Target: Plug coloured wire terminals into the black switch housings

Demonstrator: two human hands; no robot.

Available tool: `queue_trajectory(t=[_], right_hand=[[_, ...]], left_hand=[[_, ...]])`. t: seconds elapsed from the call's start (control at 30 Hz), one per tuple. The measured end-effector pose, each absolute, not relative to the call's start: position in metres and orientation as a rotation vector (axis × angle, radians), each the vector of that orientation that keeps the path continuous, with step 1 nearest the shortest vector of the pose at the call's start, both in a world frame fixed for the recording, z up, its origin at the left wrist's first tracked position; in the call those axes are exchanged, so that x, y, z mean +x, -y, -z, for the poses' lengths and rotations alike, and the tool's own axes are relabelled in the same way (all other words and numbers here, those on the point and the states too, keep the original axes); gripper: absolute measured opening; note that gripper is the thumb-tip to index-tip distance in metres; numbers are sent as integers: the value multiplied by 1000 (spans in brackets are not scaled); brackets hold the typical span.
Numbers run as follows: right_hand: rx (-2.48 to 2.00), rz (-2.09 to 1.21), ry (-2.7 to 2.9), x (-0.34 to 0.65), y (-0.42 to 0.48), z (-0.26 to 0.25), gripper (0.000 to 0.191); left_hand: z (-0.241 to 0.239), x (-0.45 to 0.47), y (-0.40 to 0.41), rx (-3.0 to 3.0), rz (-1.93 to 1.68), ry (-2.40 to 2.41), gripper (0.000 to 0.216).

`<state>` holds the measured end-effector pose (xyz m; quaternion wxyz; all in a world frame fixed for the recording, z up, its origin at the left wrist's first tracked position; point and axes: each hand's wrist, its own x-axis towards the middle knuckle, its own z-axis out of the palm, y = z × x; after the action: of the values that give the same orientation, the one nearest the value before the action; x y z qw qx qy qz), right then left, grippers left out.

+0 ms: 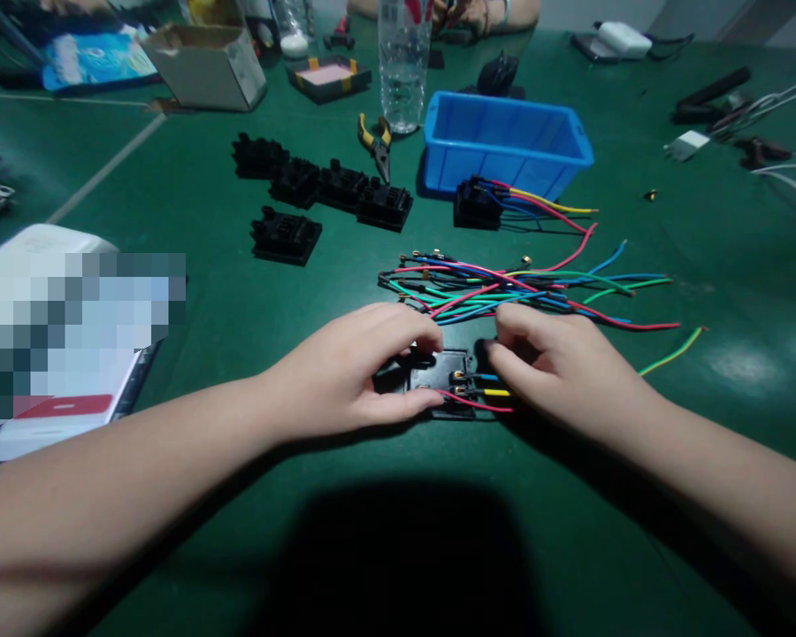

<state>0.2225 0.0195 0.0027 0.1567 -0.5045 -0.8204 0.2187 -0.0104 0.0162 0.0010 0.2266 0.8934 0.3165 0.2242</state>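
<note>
My left fingers (404, 409) hold a flat black plastic housing (449, 364); my right fingers (523, 326) curl at 2 thin blue and yellow wires (496, 392), perhaps pinching, I cannot tell.

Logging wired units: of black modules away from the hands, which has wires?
The black module in front of the blue bin: red, yellow and blue wires run from it; the five to its left show none.

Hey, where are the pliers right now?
In the head view, the pliers lie on the table slightly left of centre, in the upper part, left of the blue bin and close to the bottle.
</note>
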Motion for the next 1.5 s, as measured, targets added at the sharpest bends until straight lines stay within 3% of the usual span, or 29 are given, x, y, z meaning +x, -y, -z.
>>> queue_trajectory(t=[0.9,1.07,1.27,1.5], right_hand=[[-1139,-482,2581,222,-12,-1,31],[-1028,-165,2629,224,-14,0,34],[-944,63,2664,224,-12,-2,36],[-950,81,2682,223,-12,-3,36]], left_hand=[[1,-12,-17,2432,-614,-851,26],[2,-15,-15,2406,-665,-827,21],[0,-15,-17,2403,-799,-1226,14],[5,-12,-22,2380,-637,-1413,13]])
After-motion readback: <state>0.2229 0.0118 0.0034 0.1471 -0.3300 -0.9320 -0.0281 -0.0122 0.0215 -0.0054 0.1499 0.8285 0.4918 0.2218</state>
